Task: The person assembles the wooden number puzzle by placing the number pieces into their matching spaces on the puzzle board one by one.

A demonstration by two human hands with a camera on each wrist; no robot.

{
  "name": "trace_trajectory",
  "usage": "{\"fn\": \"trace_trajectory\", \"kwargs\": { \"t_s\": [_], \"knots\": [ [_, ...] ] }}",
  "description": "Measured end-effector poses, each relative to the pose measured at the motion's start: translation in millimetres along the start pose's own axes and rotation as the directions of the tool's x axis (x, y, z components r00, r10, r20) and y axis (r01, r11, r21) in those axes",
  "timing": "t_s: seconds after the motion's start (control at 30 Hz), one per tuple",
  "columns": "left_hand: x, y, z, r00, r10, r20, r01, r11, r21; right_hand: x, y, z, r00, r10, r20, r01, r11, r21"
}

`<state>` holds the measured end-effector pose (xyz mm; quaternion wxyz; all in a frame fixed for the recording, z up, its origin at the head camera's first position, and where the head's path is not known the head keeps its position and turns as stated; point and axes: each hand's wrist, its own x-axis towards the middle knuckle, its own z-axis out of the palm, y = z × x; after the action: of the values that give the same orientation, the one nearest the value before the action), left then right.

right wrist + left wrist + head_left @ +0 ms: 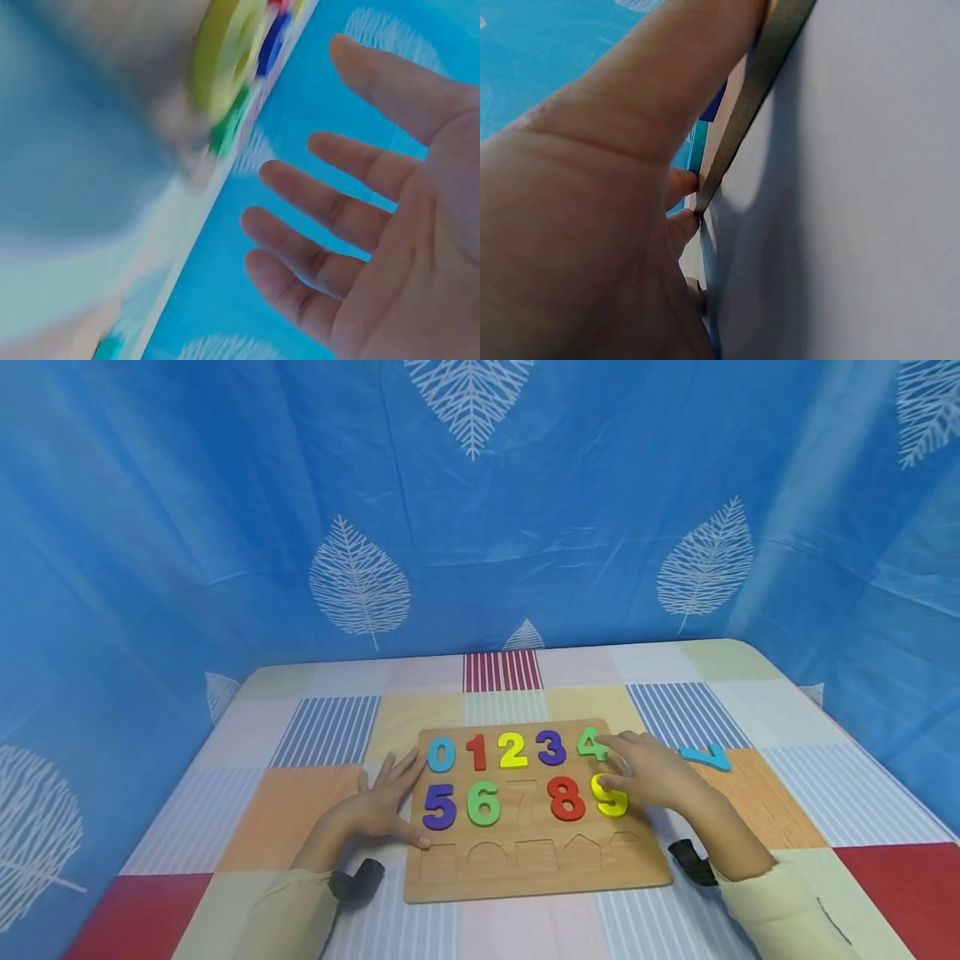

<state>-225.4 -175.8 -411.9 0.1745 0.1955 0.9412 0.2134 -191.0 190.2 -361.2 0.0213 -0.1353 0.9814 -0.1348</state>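
A wooden number board [540, 878] lies on the table with coloured number pieces in its upper two rows. My left hand [381, 806] rests along its left edge, fingers spread and fairly straight, thumb over the surface below the purple 5 [439, 807]. The left wrist view has this hand [577, 225] lying against the board's edge [739, 124]. Over the right edge hovers my right hand [651, 768], fingertips overlapping the green 4 [590, 742] and yellow 9 [617, 807]. In the right wrist view its fingers [322, 214] are apart, holding nothing.
A blue 7 [708, 758] lies on the tablecloth right of the board, beyond my right hand. The board's 7 recess [521, 806] lies between the green 6 [483, 803] and red 8 [566, 799]. A blue leaf-patterned curtain [525, 543] surrounds the table.
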Motion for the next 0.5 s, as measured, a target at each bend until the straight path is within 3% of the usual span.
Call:
{"fn": "trace_trajectory", "kwargs": {
  "t_s": [0.27,0.37,0.5],
  "knots": [
    [1.3,-0.5,1.5,1.0,-0.011,0.003,0.011,1.0,-0.02,-7.5,55,-16,0.975,0.22,0.009,-0.219,0.973,-0.069],
    [1.0,-1.2,1.4,1.0,-0.009,0.001,0.009,1.0,-0.018,-13.7,73,-20,0.955,0.295,0.04,-0.29,0.952,-0.096],
    [0.2,-1.5,1.1,1.0,-0.01,-0.001,0.01,1.0,-0.014,-20.6,88,-23,0.911,0.404,0.081,-0.391,0.91,-0.14]
  ]
}}
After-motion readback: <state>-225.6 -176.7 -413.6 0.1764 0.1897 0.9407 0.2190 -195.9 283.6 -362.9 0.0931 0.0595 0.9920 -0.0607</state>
